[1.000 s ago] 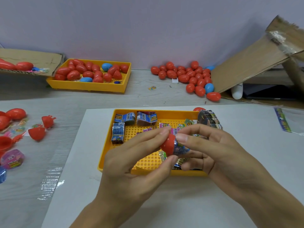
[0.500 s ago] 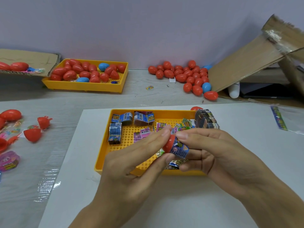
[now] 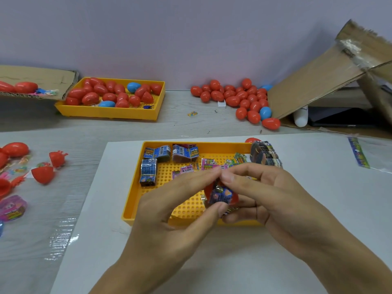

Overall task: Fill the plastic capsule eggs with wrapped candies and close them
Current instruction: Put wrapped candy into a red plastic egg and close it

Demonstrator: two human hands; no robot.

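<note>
Left hand (image 3: 169, 211): fingers pinch the candy (image 3: 220, 195) from above and below.
Right hand (image 3: 273, 196): fingers curl round the red egg half (image 3: 234, 198); grip mostly hidden behind the candy.
Candy: blue wrapper, between both sets of fingertips, over the yellow tray (image 3: 135, 200).
Egg half: only red slivers show beside the candy.
Tray contents: partly hidden behind the fingers.
Egg by tray's far rim (image 3: 251, 140): mostly hidden.

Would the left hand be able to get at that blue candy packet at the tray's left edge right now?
Probably not at once: the left hand is pinching the wrapped candy with the right hand. The blue packet lies uncovered nearby in the yellow tray.
</note>
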